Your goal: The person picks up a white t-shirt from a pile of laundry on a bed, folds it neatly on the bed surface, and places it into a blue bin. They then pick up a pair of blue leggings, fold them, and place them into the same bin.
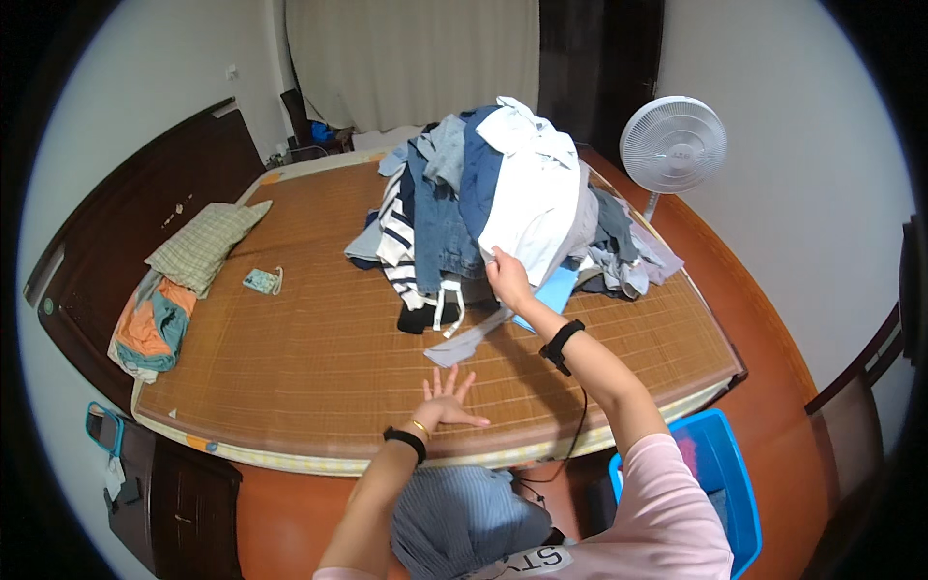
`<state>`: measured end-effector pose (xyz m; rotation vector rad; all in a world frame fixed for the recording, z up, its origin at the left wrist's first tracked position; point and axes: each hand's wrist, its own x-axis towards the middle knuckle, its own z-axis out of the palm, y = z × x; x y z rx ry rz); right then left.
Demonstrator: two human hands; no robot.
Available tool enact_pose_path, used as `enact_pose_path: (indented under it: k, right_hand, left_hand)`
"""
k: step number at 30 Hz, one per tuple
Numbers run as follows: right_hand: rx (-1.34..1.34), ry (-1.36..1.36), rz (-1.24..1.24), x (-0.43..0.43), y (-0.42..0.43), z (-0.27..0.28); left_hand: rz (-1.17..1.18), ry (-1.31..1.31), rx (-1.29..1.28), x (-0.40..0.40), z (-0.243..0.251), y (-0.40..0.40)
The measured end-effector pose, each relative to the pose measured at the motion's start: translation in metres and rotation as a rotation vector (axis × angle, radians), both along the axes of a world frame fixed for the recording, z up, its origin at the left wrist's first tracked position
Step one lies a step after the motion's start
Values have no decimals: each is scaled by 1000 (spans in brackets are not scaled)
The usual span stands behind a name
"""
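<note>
A large heap of clothes lies on the bed's woven mat (312, 341). My right hand (509, 277) grips the lower edge of a white garment (536, 188) on top of the heap. My left hand (448, 404), fingers spread, rests palm down on the mat near the bed's front edge and holds nothing. Left of the white garment are a denim garment (438, 232) and a black-and-white striped garment (395, 246). A grey strip of cloth (457, 350) lies just beyond my left hand, and a light blue cloth (554, 293) shows under the heap.
A checked pillow (210, 243), folded orange and teal cloth (156, 326) and a small patterned pouch (261, 280) lie at the left. A fan (673, 145) stands beyond the bed's right side. On the floor at the lower right is a blue plastic tub (747, 493); a dark cable (580, 428) hangs over the bed's edge.
</note>
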<state>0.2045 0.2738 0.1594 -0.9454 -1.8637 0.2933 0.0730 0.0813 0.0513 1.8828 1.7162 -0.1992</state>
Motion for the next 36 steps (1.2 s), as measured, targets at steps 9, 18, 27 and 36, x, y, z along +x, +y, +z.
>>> enact_pose_path:
  k: [9,18,27,36]
  right_hand:
    - [-201,-484,517,152,-136,-56]
    - [-521,-1128,-284,348,-147,-57]
    - [-437,-639,-62,255,-164,-121]
    - [-247,-763,-218,222,-185,-152]
  left_hand:
    - [31,58,23,5,8,-10]
    - [37,106,41,9,6,-8]
    - [-188,93,729,68,19,33]
    - [-207,199,729,85,-11,62]
